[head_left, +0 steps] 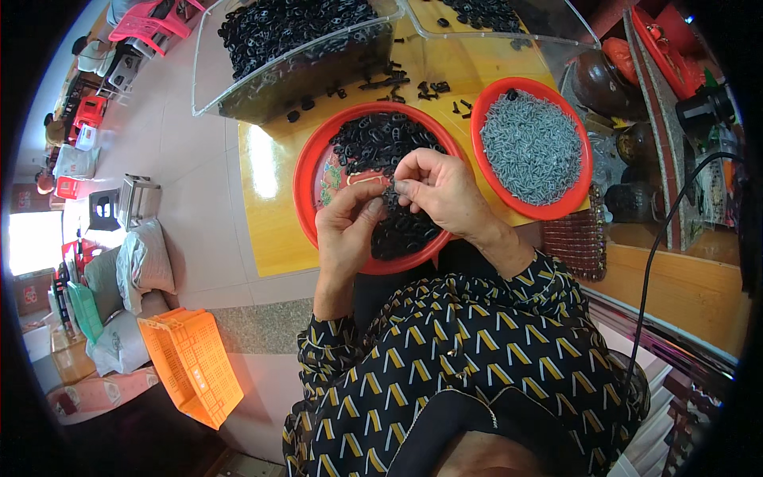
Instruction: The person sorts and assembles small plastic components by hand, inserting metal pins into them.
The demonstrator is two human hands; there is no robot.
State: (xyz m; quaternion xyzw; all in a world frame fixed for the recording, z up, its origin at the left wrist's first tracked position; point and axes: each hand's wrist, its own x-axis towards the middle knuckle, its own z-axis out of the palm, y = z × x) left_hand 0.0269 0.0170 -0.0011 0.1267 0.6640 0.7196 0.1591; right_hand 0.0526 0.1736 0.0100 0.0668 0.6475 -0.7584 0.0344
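Both my hands are raised over a round red tray (pixel 307 215), with their fingertips almost meeting above its middle. The thumb and fingers of my left hand (pixel 343 235) are pinched together. My right hand (pixel 450 194) pinches in the same way just beside it. Whatever sits between the fingertips is too small and too hidden to name. Small oval black pieces with holes (pixel 391 137) lie heaped at the tray's far side, and more are under my hands. Right of it, a second red tray (pixel 478 135) is filled with small silvery screws (pixel 532 151).
A clear plastic bin (pixel 306 94) heaped with black pieces stands at the table's far side, beside another clear bin (pixel 493 36). Loose black parts (pixel 385 81) lie on the yellow table (pixel 274 230). A black cable (pixel 653 246) runs along the right. An orange crate (pixel 195 370) stands lower left.
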